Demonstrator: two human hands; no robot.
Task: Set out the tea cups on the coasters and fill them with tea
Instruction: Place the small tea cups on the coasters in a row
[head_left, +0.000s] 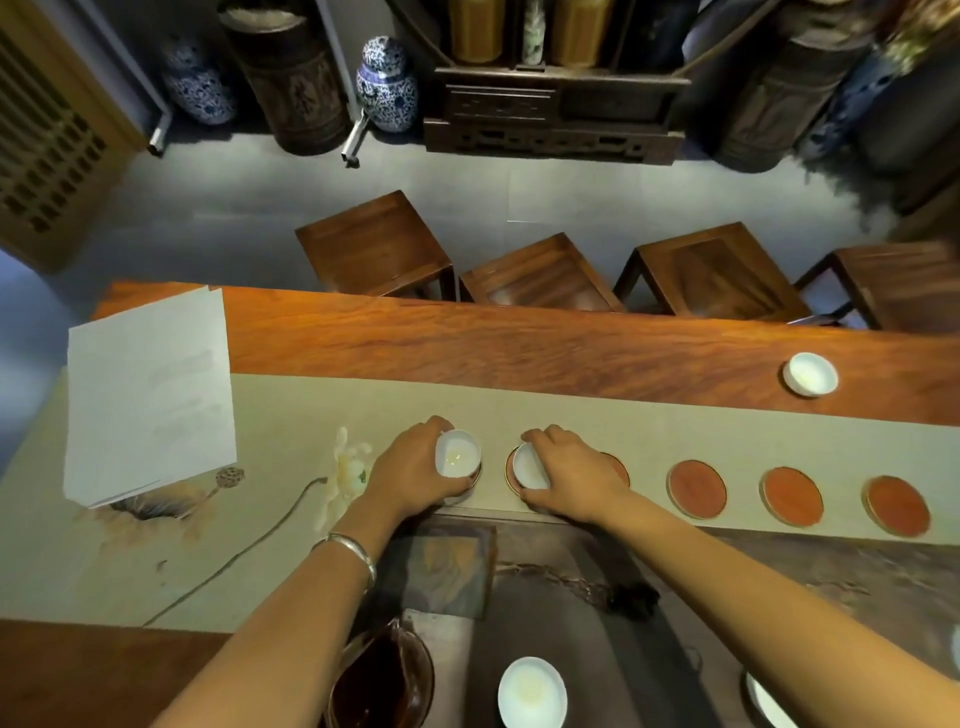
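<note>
Left hand: the left hand (410, 467) is wrapping thumb and fingers around a small white cup (457, 453), pinching it by the rim and wall; the cup is tipping a little toward the person as it is going onto a coaster (475, 470) that is mostly hidden beneath it.

Right hand: the right hand (569, 475) is curling over a second cup (529, 466), fingertips pressed on its rim, and setting it on the next coaster (511, 470), at 3 o'clock from the first.

Waiting coasters: one is peeking out from behind the right hand's knuckles, and three bare red coasters (696, 488) are lying in a row farther toward 3 o'clock along the pale runner (311, 410).

Other cups: one spare cup (810, 374) is sitting well apart on the bare wood at 2 o'clock; another white cup (531, 693) is standing at 6 o'clock, close to the person.

Tea: a dark glass pitcher (382, 675) is standing at 7 o'clock, just under the left forearm.

Stage: I judge the setting-out is just beginning; no pouring yet.

Risks: the tilted left cup could be landing off-centre and rocking on the coaster's raised edge. Drawing the left arm back low could be knocking the pitcher. Reaching across for the far cup, a forearm could be sweeping the cups just placed.
</note>
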